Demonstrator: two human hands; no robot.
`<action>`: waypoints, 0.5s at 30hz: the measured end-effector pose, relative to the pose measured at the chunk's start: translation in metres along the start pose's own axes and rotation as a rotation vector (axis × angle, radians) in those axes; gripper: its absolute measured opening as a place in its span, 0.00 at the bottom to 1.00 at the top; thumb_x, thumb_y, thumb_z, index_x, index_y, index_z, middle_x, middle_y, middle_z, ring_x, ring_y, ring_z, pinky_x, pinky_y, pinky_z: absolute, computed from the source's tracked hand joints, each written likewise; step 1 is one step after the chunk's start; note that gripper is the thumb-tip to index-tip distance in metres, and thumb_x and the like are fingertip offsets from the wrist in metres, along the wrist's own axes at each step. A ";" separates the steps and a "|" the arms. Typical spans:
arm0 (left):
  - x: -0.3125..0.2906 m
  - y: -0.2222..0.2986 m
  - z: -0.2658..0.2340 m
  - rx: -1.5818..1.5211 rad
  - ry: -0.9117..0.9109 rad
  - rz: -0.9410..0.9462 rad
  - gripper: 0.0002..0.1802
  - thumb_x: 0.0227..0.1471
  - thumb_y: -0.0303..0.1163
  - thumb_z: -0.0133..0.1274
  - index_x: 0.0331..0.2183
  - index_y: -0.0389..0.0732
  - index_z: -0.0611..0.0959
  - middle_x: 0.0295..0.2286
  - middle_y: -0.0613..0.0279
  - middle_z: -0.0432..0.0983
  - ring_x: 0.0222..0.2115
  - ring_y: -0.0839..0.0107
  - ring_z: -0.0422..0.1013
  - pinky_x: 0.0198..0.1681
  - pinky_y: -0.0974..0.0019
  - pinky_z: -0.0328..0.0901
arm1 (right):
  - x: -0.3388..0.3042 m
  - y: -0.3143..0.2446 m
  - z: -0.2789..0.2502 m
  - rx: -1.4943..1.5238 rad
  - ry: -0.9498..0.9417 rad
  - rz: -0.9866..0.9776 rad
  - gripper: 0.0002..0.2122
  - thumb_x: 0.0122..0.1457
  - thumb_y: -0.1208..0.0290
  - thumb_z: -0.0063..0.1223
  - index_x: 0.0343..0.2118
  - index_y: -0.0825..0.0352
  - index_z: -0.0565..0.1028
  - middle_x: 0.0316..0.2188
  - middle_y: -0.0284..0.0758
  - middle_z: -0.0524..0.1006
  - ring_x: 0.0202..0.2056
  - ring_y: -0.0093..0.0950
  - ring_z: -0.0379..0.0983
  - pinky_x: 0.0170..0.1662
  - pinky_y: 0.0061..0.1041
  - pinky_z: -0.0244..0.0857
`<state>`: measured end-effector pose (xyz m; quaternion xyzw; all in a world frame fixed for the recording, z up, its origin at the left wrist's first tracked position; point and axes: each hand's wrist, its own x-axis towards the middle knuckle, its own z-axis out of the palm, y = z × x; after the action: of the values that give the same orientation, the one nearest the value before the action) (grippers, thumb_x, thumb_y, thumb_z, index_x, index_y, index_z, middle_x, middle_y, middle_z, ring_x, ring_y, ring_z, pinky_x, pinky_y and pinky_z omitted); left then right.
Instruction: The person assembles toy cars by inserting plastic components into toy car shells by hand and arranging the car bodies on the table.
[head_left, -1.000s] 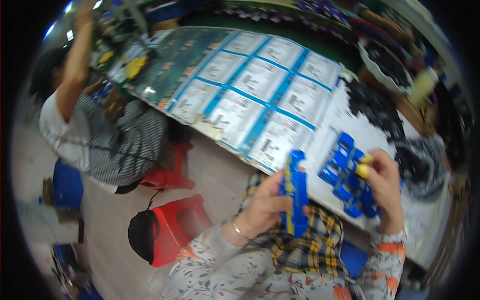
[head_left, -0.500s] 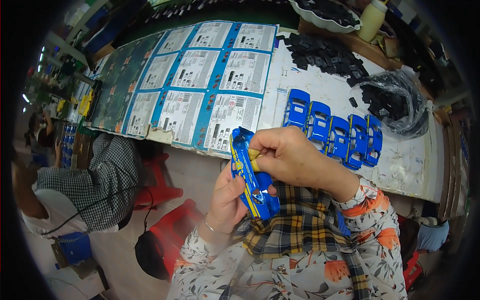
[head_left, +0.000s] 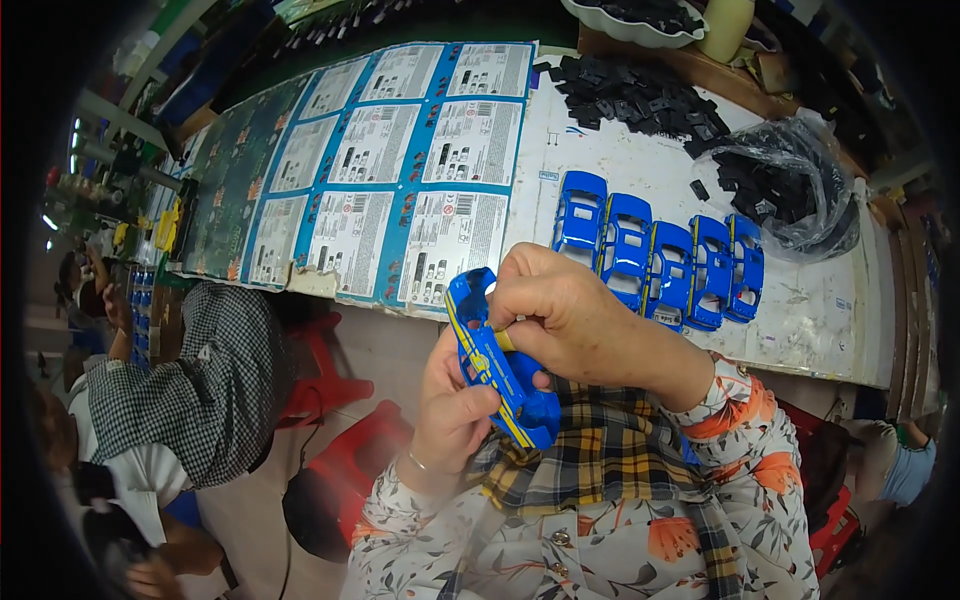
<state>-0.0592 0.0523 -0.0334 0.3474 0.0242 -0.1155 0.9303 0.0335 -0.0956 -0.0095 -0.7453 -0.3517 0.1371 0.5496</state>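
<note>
My left hand (head_left: 445, 410) is closed around a blue toy car body (head_left: 490, 362) with yellow stripes along its side, held tilted in front of my apron. Its thumb presses against the striped side. Over the far half of the car body, my right hand (head_left: 572, 318) is closed in a pinch, knuckles up. Yellow covers (head_left: 504, 340) show on its fingers. What those fingertips pinch, if anything, is hidden by the hand and the shell. Just beyond my right hand, several more blue car bodies (head_left: 627, 238) stand in a row on the table.
Printed card sheets (head_left: 412, 120) cover the left of the table. Small black plastic parts (head_left: 640, 98) lie heaped at the back, with more in a clear plastic bag (head_left: 835, 205). A white bowl (head_left: 640, 30) and a bottle (head_left: 727, 30) stand behind. Red stools (head_left: 335, 375) and a co-worker (head_left: 210, 385) are left.
The car body has tilted a little and its far end shifted left. My right hand has moved slightly left and up along it. At left, the co-worker has leaned and another person's hand appears.
</note>
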 end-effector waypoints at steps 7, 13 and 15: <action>-0.007 0.001 0.008 0.153 0.118 0.070 0.55 0.28 0.31 0.70 0.56 0.37 0.56 0.49 0.54 0.64 0.45 0.63 0.69 0.45 0.66 0.68 | -0.014 -0.008 0.002 -0.045 0.020 -0.049 0.16 0.43 0.81 0.55 0.37 0.68 0.67 0.28 0.31 0.65 0.20 0.16 0.59 0.24 0.17 0.55; -0.011 -0.005 0.001 0.180 0.048 0.095 0.58 0.28 0.24 0.69 0.58 0.39 0.53 0.49 0.58 0.65 0.49 0.68 0.65 0.51 0.65 0.62 | -0.026 -0.011 0.001 0.207 0.035 0.174 0.14 0.47 0.76 0.48 0.37 0.69 0.61 0.27 0.44 0.68 0.28 0.39 0.70 0.31 0.33 0.63; -0.012 -0.007 0.000 0.208 0.031 0.079 0.58 0.28 0.24 0.69 0.58 0.39 0.53 0.49 0.58 0.64 0.50 0.68 0.64 0.52 0.64 0.61 | -0.026 -0.011 0.000 0.074 0.006 0.141 0.12 0.49 0.74 0.46 0.36 0.69 0.63 0.27 0.44 0.69 0.29 0.41 0.70 0.31 0.34 0.63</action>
<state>-0.0724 0.0498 -0.0365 0.4446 0.0129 -0.0752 0.8925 0.0112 -0.1118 -0.0045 -0.7480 -0.2912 0.1861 0.5667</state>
